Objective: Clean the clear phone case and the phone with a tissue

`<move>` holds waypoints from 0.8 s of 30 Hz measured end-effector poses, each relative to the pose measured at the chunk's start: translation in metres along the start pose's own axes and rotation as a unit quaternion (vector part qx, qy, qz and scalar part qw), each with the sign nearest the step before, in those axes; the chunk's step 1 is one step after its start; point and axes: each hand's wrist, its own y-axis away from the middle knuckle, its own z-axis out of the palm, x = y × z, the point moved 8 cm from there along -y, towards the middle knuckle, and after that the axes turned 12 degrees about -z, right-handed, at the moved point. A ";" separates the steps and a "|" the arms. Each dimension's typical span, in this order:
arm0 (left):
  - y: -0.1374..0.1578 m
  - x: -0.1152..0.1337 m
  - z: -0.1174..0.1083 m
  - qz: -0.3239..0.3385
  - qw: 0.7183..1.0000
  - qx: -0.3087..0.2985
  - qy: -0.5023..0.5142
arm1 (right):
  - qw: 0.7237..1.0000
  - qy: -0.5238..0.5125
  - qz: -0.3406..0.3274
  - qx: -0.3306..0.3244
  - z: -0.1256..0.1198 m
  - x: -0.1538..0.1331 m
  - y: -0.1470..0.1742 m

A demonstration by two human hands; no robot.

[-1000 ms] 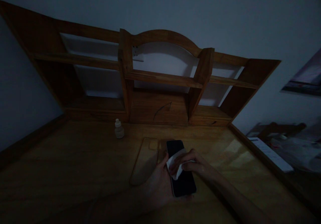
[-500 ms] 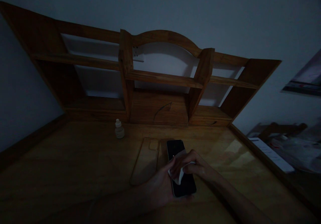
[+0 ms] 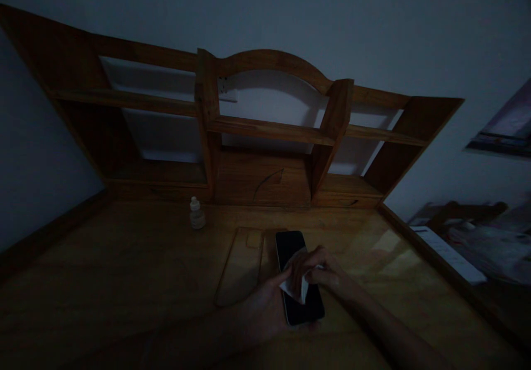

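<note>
A smartphone (image 3: 314, 303) with a dark screen is held in my left hand (image 3: 267, 306), which grips it from below and along its left edge. My right hand (image 3: 319, 267) pinches a white tissue (image 3: 297, 292) and presses it on the middle of the screen. The left thumb lies close to the tissue's left corner. Just left of the phone, a clear phone case (image 3: 243, 262) lies flat on the wooden desk (image 3: 136, 270). Behind the case and further left stands a small bottle (image 3: 198, 217) with a pale cap.
A wooden shelf unit (image 3: 274, 129) rises along the back of the desk, with a wall socket (image 3: 228, 93) behind it. Right of the desk's raised edge lie white papers (image 3: 450, 256) and a plastic bag (image 3: 493, 248). The room is dim.
My right hand has shifted the tissue slightly to the right across the screen. The phone, case and bottle stay in place.
</note>
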 end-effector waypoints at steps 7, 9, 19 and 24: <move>-0.001 -0.001 -0.008 0.006 0.999 0.038 -0.010 | 0.999 0.041 -0.014 0.033 -0.007 -0.001 0.002; -0.001 0.000 -0.009 0.012 0.998 0.052 -0.017 | 0.998 0.043 -0.014 0.040 -0.009 0.003 0.005; 0.001 0.003 -0.008 0.060 0.993 0.070 -0.073 | 0.992 0.026 0.017 0.122 -0.022 0.018 0.016; 0.001 0.002 -0.009 0.054 0.992 0.082 -0.083 | 0.992 -0.011 0.014 0.128 -0.022 0.019 0.013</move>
